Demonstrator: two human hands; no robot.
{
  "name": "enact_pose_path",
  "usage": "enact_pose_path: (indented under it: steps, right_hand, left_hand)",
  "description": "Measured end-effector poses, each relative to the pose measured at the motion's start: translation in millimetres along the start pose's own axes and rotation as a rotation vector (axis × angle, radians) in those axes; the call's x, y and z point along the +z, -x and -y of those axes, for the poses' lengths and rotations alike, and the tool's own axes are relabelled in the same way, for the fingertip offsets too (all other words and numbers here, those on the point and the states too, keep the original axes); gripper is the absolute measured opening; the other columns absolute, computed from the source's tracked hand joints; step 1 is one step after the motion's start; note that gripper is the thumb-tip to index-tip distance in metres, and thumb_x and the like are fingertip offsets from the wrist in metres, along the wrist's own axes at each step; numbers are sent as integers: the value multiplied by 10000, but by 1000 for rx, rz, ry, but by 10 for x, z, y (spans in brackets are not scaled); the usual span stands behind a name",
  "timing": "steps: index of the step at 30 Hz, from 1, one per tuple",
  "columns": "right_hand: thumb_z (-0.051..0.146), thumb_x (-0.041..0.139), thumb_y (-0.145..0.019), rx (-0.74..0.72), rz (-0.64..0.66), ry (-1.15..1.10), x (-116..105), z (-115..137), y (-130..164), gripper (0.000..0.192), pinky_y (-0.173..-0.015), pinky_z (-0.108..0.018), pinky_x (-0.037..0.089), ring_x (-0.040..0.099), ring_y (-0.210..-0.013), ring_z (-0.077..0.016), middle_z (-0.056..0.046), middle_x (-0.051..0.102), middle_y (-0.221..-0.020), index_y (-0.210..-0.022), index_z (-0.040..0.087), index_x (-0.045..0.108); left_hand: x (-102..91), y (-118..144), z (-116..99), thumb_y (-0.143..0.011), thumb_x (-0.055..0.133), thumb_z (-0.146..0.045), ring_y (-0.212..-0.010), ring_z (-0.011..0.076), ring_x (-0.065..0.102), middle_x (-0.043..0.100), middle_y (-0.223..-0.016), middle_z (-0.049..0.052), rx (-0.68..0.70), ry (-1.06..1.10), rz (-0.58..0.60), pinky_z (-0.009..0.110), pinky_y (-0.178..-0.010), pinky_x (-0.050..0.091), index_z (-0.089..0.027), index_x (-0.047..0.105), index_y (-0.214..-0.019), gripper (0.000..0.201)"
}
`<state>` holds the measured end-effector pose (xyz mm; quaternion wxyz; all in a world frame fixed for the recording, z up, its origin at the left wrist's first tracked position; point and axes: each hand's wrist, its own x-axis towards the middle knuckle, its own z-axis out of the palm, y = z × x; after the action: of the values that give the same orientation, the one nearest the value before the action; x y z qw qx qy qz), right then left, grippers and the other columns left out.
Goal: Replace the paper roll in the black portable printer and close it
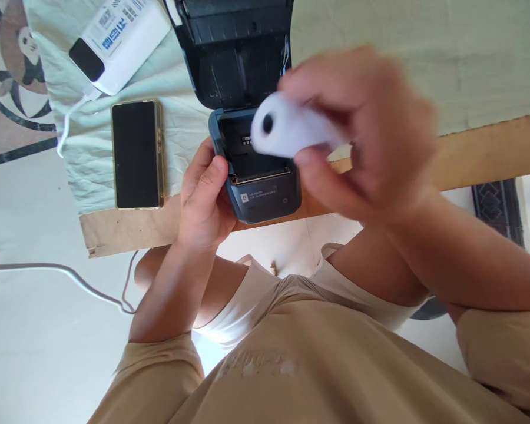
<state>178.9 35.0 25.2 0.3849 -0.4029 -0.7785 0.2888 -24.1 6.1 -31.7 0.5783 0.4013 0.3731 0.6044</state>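
My left hand grips the dark printer at its 9 o'clock side, fingers wrapped on it. My right hand (blurred) pinches a white paper roll over the open bay; a phone lies at 9 o'clock.

Wooden table, covered by pale cloth; carried dark printer with lid open, phone, white power bank.

The left hand is cupped, thumb up, forearm bare and reaching forward. The right hand is raised higher, blurred, fingers curled in a pinch.
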Motion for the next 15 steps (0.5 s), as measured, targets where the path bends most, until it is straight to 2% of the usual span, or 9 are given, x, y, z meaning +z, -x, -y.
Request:
enact_pose_path:
  steps: [2,4,7,10,13,15]
  right_hand:
    - [178,465,-981,-203,-18,83,132,88,-20,366,-1070,-375,546,676,-1196,-183,-9,730,-1288,-1287,227,659]
    - [102,446,-976,-335,-50,177,221,123,-65,373,-969,-361,567,714,-1054,-170,-25,766,-1172,-1261,176,674]
    - [37,471,-896,-338,-94,304,275,88,-134,364,-855,-367,549,736,-927,-184,-9,779,-1065,-1169,178,667]
    - [20,519,-815,-326,-59,363,279,-8,-168,338,-831,-377,544,775,-955,-213,23,788,-1058,-1060,227,624]
    - [63,564,-894,-390,-67,295,285,-75,-172,195,-864,-380,570,786,-1087,-210,40,804,-1156,-927,246,621]
    - [112,595,-930,-422,-142,272,292,-73,-163,162,-848,-392,571,782,-1054,-215,40,809,-1070,-867,256,636]
  left_hand:
    - [-8,2,7,-996,592,-564,-1346,274,610,741,-1036,48,27,-43,-24,435,-1177,477,-236,750,-1072,372]
    - [-22,1,25,-990,597,-576,-1318,262,624,715,-991,41,38,-76,-60,416,-1170,475,-241,740,-1024,366]
    - [-46,-1,54,-983,604,-561,-1320,264,633,710,-995,38,34,-74,-63,421,-1172,484,-247,748,-1061,354]
    - [-67,1,73,-971,602,-575,-1341,284,639,725,-970,42,36,-40,-19,451,-1161,512,-257,751,-1105,376]
    - [-71,7,79,-979,600,-543,-1336,288,654,748,-988,43,18,-13,-8,464,-1162,522,-260,745,-1106,342]
    - [-66,8,80,-979,604,-517,-1336,285,658,755,-995,41,15,3,-9,459,-1174,518,-256,745,-1096,319]
